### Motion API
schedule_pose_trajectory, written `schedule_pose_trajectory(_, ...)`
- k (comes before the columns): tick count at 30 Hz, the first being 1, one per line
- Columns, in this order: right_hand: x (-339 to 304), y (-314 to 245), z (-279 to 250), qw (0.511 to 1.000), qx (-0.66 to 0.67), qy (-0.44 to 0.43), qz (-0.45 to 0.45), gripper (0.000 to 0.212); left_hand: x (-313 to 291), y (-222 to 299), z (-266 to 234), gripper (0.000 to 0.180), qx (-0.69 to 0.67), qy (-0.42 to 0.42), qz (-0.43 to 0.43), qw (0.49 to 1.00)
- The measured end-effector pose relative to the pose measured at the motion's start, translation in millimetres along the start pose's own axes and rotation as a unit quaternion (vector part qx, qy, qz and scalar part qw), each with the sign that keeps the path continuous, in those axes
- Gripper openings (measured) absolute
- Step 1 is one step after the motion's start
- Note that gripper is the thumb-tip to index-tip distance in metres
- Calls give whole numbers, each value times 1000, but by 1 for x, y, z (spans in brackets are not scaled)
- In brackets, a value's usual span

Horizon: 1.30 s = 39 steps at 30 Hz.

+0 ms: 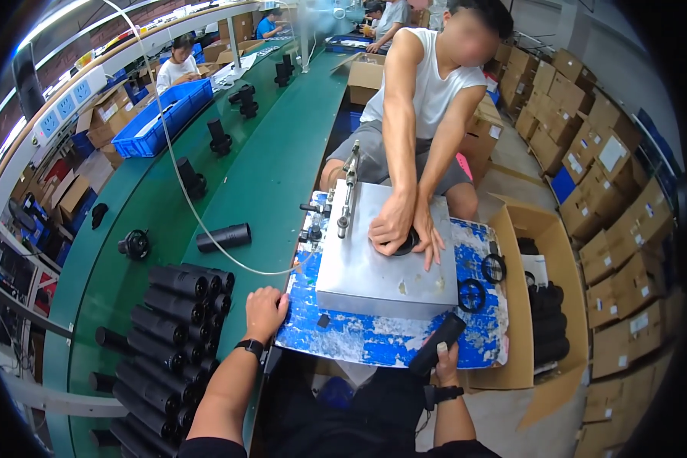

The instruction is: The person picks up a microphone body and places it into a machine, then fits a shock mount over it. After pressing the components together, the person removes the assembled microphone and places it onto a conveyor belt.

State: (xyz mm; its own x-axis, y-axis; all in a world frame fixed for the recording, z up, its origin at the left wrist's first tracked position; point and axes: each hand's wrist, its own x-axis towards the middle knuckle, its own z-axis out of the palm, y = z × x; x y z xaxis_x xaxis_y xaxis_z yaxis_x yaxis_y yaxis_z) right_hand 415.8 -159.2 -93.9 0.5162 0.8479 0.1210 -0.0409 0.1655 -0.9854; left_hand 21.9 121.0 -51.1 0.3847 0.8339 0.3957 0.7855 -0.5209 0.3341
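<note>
Black tube (437, 342): positioned at a tilt over the near right part of the blue board (374, 349), its far end just short of the metal box (385, 286). The right hand (446, 366) is closed around the near end, thumb along the wall; the other fingers are mostly hidden, so their pressure cannot be told. The left hand (266, 313) rests palm down by the board's left edge, fingers loosely bent, apparently holding nothing.

The step in hand appears to be holding the tube ready while the box is in use. Gripping one end leaves the other free but may let the tube tip — support it with the left hand before turning it. Lift it clear of the chipped paint, which could scuff the wall.

To the left, many more tubes lie in a stack (172, 336); avoid brushing it with the forearm, as round pieces may roll. On the board's right side, pass above the black ring (463, 297) rather than across it.

On the box, a co-worker's right hand (393, 223) and left hand (427, 238) bear on a dark round part (409, 243). Wait until both are clear — and avoid the lever (348, 200) at the box's far left, a likely pinch point.
</note>
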Motion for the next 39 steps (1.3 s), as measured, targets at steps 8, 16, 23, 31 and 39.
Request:
schedule_pose_trajectory(8, 0, -4, 2, 1000, 3, 4, 9, 62, 1, 0, 0, 25, 7, -4, -2, 1000)
schedule_pose_trajectory(16, 0, -6, 6, 1000, 4, 8, 3, 62, 3, 1, -3, 25, 11, -16, -8, 1000)
schedule_pose_trajectory(23, -3, -23, 8, 999, 41, 5, 9, 65, -1, 3, -3, 26, 16, -22, -13, 1000)
schedule_pose_trajectory(31, 126, -162, 110, 984, 61, 87, -141, 48, -2, -2, -7, 26, 25, -25, -24, 999)
schedule_pose_trajectory(39, 239, -158, 147, 926, -248, 35, -281, 44, 4, 3, 0, 25, 2, -3, -28, 1000)
